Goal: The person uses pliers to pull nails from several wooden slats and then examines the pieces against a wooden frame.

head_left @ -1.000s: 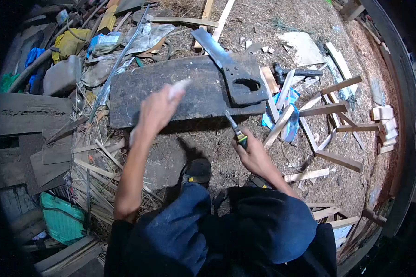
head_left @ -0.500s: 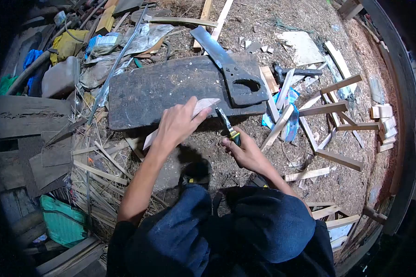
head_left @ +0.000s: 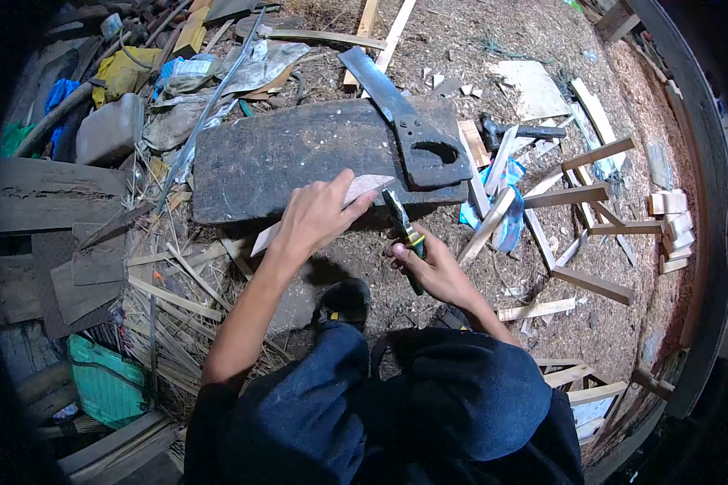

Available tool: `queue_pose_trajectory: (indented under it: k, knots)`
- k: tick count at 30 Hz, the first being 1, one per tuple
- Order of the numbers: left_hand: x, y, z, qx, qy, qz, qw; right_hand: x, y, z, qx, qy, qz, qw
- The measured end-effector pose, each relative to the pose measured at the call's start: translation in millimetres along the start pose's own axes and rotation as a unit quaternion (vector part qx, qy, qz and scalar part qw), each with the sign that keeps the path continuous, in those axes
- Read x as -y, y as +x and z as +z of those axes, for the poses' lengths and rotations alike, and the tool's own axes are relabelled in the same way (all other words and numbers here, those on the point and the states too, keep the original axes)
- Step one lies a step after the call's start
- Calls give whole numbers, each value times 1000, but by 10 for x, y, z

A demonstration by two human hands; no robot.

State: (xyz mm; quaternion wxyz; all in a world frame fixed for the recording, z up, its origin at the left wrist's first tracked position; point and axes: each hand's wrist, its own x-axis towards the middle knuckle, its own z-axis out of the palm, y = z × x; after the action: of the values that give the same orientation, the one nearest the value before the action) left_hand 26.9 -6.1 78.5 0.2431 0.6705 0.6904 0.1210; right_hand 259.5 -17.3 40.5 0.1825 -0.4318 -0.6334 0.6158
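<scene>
My left hand (head_left: 315,217) is closed around a thin pale wooden strip (head_left: 366,186), holding it aslant over the near edge of a dark thick plank (head_left: 291,153). The strip's angled end points right, and its lower end sticks out below my wrist. In my right hand (head_left: 435,265) is a pair of pliers (head_left: 397,212) with black and yellow handles. Their jaws point up, close beside the strip's tip. A handsaw (head_left: 404,121) with a dark handle lies across the plank's right side, its blade reaching past the far edge.
A hammer (head_left: 526,131) lies right of the plank among wood offcuts and a blue wrapper (head_left: 505,226). Joined wooden pieces (head_left: 570,196) stand further right. Thin sticks (head_left: 178,323) are heaped at left, near a green plastic container (head_left: 109,380). A plastic jug (head_left: 109,129) sits at upper left.
The pliers have turned in my right hand, and a lower handle now shows below the fingers. My left hand keeps its hold on the strip; the view has shifted slightly.
</scene>
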Motion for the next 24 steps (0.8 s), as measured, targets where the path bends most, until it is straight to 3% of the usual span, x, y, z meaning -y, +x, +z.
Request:
queue_pose_trajectory:
  k: [13, 17, 19, 20, 22, 23, 24]
  knots:
    - [61, -7, 18, -31, 37, 57, 997, 54, -43, -39, 46, 111, 59, 991]
    - [130, 4, 63, -32, 70, 94, 993, 31, -31, -72, 66, 69, 66, 993]
    - [194, 25, 155, -41, 78, 105, 991, -67, 8, -73, 119, 41, 194, 973]
    - [246, 58, 235, -58, 78, 120, 988, -102, 31, -58, 119, 40, 194, 973]
    - [246, 89, 257, -73, 75, 138, 985, -74, 57, 16, 111, 205, 209, 950]
    - [256, 95, 257, -56, 78, 127, 987, -41, 19, 42, 109, 205, 211, 950]
    - [241, 110, 237, -40, 82, 116, 989, 132, -29, 67, 99, 306, 259, 911]
